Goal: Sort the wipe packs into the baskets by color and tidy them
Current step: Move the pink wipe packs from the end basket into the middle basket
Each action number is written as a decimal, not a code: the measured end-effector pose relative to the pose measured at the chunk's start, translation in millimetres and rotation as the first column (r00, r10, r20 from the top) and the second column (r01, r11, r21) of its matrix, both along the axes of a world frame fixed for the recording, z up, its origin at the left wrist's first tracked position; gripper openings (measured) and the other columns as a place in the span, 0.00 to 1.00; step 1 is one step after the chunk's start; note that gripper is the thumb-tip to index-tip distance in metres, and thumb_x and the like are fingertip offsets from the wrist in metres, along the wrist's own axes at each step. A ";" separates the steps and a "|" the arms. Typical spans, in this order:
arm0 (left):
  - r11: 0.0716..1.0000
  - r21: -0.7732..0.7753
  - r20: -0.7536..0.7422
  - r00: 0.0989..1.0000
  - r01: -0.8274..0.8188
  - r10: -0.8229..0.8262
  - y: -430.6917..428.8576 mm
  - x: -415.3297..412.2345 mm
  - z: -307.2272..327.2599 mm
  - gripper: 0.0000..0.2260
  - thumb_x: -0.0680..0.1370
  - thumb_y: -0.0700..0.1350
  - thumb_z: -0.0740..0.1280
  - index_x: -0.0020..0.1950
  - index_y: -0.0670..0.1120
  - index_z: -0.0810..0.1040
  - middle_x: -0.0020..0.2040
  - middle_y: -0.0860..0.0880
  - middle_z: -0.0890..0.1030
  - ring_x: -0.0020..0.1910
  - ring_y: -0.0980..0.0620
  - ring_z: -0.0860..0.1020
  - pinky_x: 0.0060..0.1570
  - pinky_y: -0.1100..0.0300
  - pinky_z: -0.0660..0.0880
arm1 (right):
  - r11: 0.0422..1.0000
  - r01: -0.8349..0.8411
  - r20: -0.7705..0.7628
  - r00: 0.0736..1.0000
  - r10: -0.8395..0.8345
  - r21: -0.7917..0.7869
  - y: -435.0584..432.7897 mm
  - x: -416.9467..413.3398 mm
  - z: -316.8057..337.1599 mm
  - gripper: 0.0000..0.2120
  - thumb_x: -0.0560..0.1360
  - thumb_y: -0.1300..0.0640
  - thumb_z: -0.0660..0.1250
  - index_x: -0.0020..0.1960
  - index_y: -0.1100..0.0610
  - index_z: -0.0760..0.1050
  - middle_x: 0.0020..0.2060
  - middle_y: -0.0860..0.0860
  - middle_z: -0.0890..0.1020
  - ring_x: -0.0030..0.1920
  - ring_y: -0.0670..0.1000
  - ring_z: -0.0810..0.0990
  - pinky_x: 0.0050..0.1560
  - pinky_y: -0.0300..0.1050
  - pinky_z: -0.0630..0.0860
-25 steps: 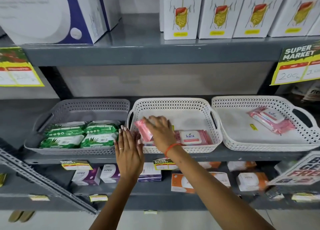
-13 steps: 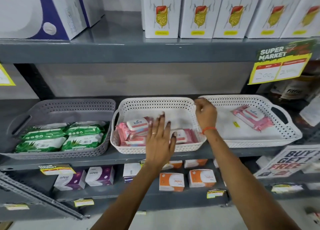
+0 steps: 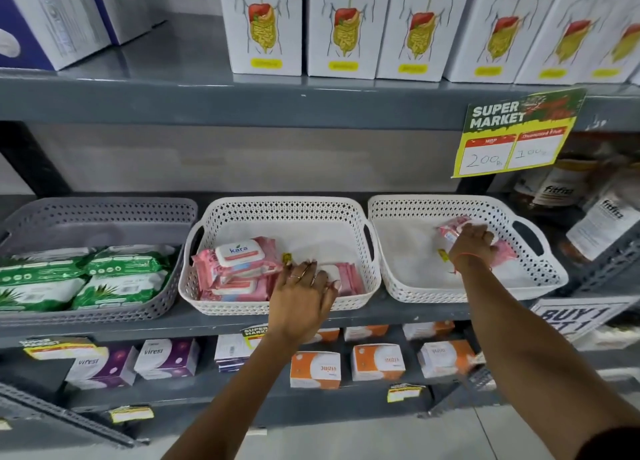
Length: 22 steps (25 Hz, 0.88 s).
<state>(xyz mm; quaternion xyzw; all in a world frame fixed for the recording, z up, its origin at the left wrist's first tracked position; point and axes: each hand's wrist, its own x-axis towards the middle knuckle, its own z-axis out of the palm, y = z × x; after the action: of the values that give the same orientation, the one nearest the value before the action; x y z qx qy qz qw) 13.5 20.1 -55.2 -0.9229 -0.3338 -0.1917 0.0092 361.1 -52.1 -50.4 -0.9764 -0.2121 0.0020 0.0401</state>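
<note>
While the left hand (image 3: 304, 293) lies flat, fingers spread, on pink packs (image 3: 239, 269) in the middle basket (image 3: 284, 210), the right hand (image 3: 472, 243) closes over a pink pack (image 3: 450, 229) in the right basket (image 3: 450, 205).

Wipe packs in three baskets, middle shelf.
Grey basket (image 3: 104, 214), left: four green packs (image 3: 79, 279), flat, two by two. Middle white basket (image 3: 284, 210): pink packs (image 3: 239, 269) stacked at its left front, top one lid-up reading "kara". Right white basket (image 3: 450, 207): one pink pack (image 3: 453, 229), tilted, partly hidden.
</note>
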 end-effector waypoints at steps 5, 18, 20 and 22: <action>1.000 -0.004 -0.008 1.000 -0.005 0.005 3.1 -0.7 -1.6 0.21 0.79 0.54 0.50 0.54 0.46 0.79 0.57 0.43 0.81 0.59 0.44 0.77 0.65 0.44 0.68 | 0.995 0.098 -0.012 0.995 -0.098 0.017 1.7 7.5 18.4 0.30 0.71 0.60 0.69 0.69 0.57 0.60 0.68 0.61 0.67 0.70 0.61 0.59 0.66 0.53 0.65; 0.960 0.071 0.096 0.960 -0.270 0.263 24.0 -71.1 -4.4 0.28 0.80 0.56 0.46 0.76 0.43 0.52 0.77 0.43 0.52 0.76 0.48 0.45 0.73 0.46 0.40 | 0.588 -0.704 0.269 0.702 0.659 0.398 49.2 -199.0 64.6 0.26 0.68 0.56 0.73 0.64 0.54 0.71 0.60 0.58 0.77 0.60 0.61 0.70 0.52 0.45 0.63; 0.943 0.057 0.112 0.940 -0.329 0.321 35.6 -95.9 -5.6 0.28 0.80 0.56 0.46 0.76 0.44 0.51 0.77 0.43 0.53 0.76 0.48 0.44 0.73 0.47 0.37 | 0.577 -0.789 0.014 0.593 0.805 0.213 54.3 -227.0 57.3 0.28 0.72 0.57 0.69 0.70 0.50 0.65 0.68 0.53 0.71 0.66 0.59 0.65 0.63 0.51 0.66; 0.932 0.032 0.113 0.928 -0.362 0.356 45.3 -117.7 -7.2 0.28 0.79 0.56 0.45 0.76 0.44 0.50 0.77 0.43 0.52 0.76 0.47 0.46 0.73 0.47 0.38 | 0.583 -0.808 -0.215 0.556 0.803 0.084 64.3 -236.5 56.3 0.28 0.74 0.59 0.65 0.72 0.50 0.61 0.72 0.52 0.67 0.70 0.58 0.62 0.70 0.56 0.65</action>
<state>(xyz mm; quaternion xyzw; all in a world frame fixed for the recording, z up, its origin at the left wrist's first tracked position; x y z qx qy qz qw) -104.2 65.4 -62.3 -0.8343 -0.4919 -0.2437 0.0508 124.6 12.2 5.9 -0.7646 -0.6282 0.1357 0.0472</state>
